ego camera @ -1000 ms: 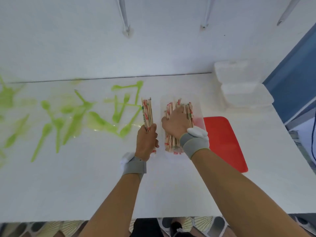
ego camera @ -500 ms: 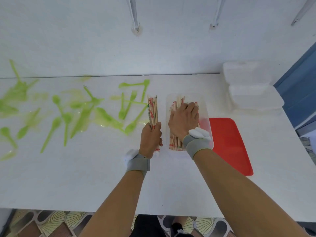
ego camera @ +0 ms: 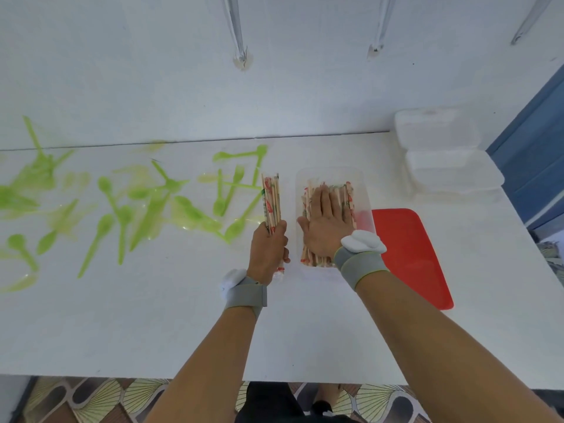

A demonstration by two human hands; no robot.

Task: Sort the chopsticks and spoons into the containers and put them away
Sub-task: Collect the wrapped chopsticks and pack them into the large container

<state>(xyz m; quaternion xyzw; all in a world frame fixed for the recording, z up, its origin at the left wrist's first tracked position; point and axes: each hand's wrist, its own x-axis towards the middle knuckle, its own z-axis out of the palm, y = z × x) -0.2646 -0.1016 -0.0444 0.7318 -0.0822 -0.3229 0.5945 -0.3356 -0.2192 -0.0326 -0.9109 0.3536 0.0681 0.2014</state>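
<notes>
Our right hand (ego camera: 325,222) has flattened from a loose curl, pressing the chopsticks (ego camera: 346,198) down inside the clear container (ego camera: 331,175). Just left of it, our left hand (ego camera: 268,250) grips another bundle (ego camera: 271,203), probably next in. Green spoons (ego camera: 122,215) wait farther left.

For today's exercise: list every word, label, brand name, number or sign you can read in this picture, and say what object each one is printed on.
No text can be read.
Bundle of wrapped chopsticks in the left hand: red and green print on the wrappers, too blurred to read.
Chopsticks in the clear container under the right hand: the same print, unreadable.
Red lid and white containers: no markings visible.
</notes>
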